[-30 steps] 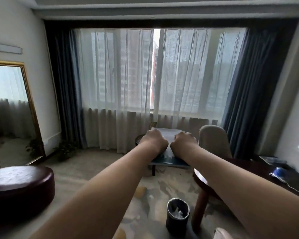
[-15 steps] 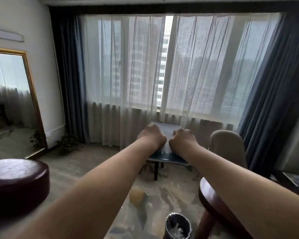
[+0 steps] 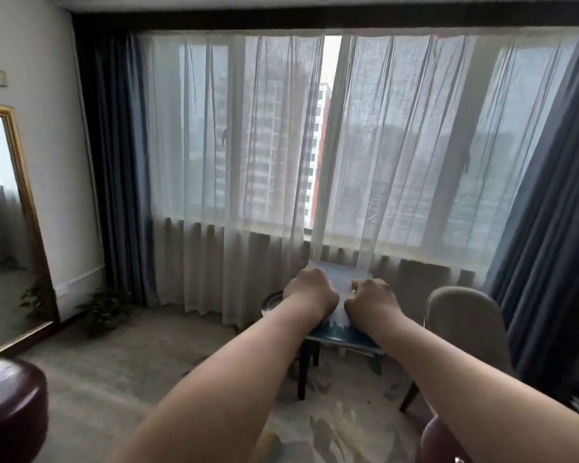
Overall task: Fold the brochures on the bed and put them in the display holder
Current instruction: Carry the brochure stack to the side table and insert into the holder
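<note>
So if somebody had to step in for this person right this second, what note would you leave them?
Left hand: fingers curled, gripping the left edge of the brochure.
Right hand: fingers curled, gripping its right edge.
Brochure: one white sheet with a dark blue skyline strip along its near edge, held out at arm's length in front of the sheer curtain.
Done: the brochure is picked up; the hands hide whether it is folded.
Left: finish the fold and place it in the display holder. Neither the holder nor the bed is in view, so turn to find them.
</note>
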A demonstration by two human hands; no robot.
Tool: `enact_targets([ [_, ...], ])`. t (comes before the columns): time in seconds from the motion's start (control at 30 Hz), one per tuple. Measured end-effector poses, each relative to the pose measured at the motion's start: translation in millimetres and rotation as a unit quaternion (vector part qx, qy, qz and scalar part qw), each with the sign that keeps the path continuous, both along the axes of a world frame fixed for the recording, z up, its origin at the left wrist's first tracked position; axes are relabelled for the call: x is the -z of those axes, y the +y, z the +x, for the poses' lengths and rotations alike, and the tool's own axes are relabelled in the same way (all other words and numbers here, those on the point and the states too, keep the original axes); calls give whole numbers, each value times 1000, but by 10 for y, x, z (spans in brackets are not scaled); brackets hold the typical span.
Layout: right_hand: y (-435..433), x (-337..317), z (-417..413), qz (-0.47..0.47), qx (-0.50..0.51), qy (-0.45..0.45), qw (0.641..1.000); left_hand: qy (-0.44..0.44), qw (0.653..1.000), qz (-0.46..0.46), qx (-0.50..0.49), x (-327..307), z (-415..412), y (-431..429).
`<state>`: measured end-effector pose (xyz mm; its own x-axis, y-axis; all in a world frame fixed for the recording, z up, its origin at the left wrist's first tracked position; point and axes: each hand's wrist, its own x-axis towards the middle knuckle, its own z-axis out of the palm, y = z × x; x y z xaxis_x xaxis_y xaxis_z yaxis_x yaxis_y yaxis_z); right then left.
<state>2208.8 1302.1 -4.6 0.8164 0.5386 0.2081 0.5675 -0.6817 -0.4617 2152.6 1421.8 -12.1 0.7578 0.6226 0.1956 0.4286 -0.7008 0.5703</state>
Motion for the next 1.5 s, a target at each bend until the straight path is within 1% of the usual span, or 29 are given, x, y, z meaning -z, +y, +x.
enact_targets([
  [0.27, 954, 109, 1435, 13, 6, 20, 1000, 20, 1000, 10, -2, 46, 1501, 976],
  [0.43, 1597, 125, 2400, 5, -22, 34, 999, 34, 999, -4, -22, 92, 2425, 1616],
  [0.57, 2156, 215, 3029, 2, -48, 31, 998, 41, 998, -8, -41, 264, 2995, 2153],
  [0.7, 2736, 402, 3487, -32, -58, 43, 997, 79, 995, -9, -54, 474, 3426, 2686],
  [0.87, 3562, 630, 4030, -69, -68, 29, 995, 102, 994, 5, -49, 622, 3953, 3481],
  [1.13, 4902, 650, 4968, -37, -35, 32, 998, 101, 994, 24, -22, 607, 4968, 4877],
  [1.27, 5344, 679, 5406, -41, -36, 19, 998, 108, 994, 33, -5, 627, 5425, 5322],
  [1.4, 5678, 777, 5837, -13, -25, 39, 999, 116, 993, 29, 2, 774, 5921, 5700],
  [1.5, 5926, 857, 6268, -16, -27, 44, 999, 110, 993, 34, 10, 878, 6373, 5967],
])
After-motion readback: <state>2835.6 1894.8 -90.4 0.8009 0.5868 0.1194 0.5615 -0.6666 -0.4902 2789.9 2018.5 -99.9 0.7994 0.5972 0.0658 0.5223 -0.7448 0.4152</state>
